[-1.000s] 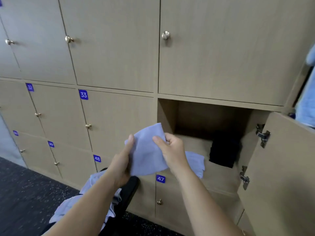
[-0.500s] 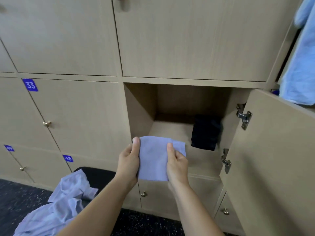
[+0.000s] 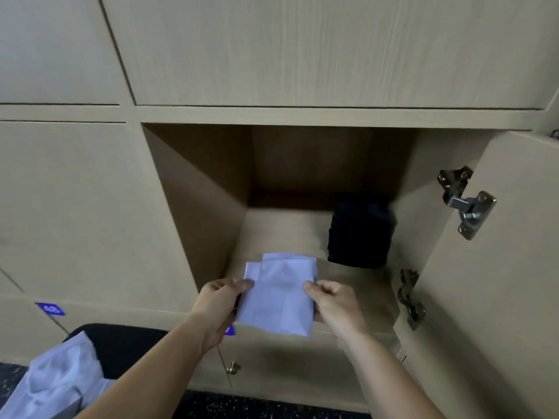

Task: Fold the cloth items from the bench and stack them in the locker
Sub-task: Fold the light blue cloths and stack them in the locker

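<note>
At the locker point(image 3: 196, 207) mouth: clamping folded pale cloth point(image 3: 279, 300) by its sides in left hand point(image 3: 222, 300) and right hand point(image 3: 331, 300). Lying inside, far right: dark item point(image 3: 360, 234), seemingly folded. Waiting near left: crumpled cloth point(image 3: 57, 379).

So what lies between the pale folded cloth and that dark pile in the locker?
Nothing: the head view shows only bare locker floor between the pale folded cloth and the dark pile.

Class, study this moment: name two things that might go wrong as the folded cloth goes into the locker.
The folded blue cloth is pinched only at its sides by the left hand and right hand, so its layers might slip open on release. Sliding it in could push the dark stack askew.
</note>
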`<state>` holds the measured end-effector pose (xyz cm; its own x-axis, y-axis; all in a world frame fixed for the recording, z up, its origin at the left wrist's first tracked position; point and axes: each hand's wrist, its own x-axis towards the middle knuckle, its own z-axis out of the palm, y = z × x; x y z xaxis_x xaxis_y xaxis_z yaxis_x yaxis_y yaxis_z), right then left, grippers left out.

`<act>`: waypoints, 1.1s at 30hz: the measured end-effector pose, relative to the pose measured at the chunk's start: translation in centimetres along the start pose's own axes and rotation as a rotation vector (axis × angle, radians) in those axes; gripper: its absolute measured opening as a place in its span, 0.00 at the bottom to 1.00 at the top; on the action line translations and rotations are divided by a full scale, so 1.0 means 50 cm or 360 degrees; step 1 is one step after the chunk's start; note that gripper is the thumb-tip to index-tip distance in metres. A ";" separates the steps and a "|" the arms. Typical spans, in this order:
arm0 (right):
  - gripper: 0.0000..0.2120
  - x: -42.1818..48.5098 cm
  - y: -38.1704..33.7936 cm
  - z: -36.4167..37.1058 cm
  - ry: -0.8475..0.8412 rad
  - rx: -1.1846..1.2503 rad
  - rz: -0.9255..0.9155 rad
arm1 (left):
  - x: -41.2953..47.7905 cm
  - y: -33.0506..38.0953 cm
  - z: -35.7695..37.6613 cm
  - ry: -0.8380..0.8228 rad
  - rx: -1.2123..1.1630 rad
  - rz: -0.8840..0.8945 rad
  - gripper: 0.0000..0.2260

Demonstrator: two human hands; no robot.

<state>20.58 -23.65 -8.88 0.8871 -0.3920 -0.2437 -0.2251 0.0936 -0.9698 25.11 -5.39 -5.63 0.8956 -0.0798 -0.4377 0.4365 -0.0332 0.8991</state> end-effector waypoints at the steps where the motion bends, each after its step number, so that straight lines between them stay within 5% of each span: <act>1: 0.15 0.028 -0.009 -0.001 0.0019 -0.0063 -0.0017 | 0.022 0.011 0.007 -0.0008 0.0021 0.0026 0.11; 15: 0.12 0.208 0.011 -0.023 0.0225 -0.0579 -0.0105 | 0.202 -0.009 0.082 0.0006 0.0100 0.0068 0.06; 19: 0.06 0.186 0.022 -0.028 0.0308 -0.0628 -0.0434 | 0.200 -0.025 0.083 0.0101 0.0169 0.0234 0.04; 21: 0.14 0.174 0.029 -0.033 0.0209 -0.0782 -0.0729 | 0.186 -0.033 0.081 0.0124 0.0416 0.0518 0.02; 24: 0.27 0.171 0.038 -0.038 -0.0129 -0.1146 -0.0894 | 0.169 -0.050 0.069 0.0122 0.0959 0.1187 0.10; 26: 0.31 0.180 0.046 -0.043 -0.0248 -0.1204 -0.0810 | 0.184 -0.068 0.063 -0.0037 0.1263 0.1387 0.23; 30: 0.29 0.200 0.055 -0.047 -0.0245 -0.0969 -0.0654 | 0.221 -0.095 0.063 -0.0224 0.1499 0.1343 0.35; 33: 0.27 0.207 0.071 -0.042 -0.0214 -0.0805 -0.0565 | 0.237 -0.107 0.072 -0.0231 0.1389 0.1231 0.33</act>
<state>28.10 -29.29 -14.81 0.9782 -0.1982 0.0624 -0.0410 -0.4782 -0.8773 33.08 -9.74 -15.62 0.8534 -0.4888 0.1808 -0.4771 -0.5930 0.6486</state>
